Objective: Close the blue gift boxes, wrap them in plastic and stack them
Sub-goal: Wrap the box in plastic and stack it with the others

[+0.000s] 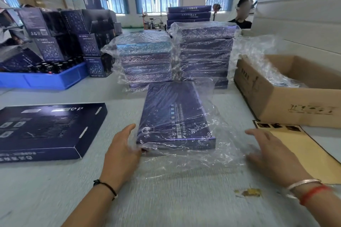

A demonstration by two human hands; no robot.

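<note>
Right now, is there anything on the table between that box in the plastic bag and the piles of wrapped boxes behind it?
Nothing visible. The bagged box lies directly in front of the two wrapped stacks, with only bare table and loose plastic between. The left hand touches its near corner; the right hand hovers open beside it. The cardboard carton sits off to the right.
</note>
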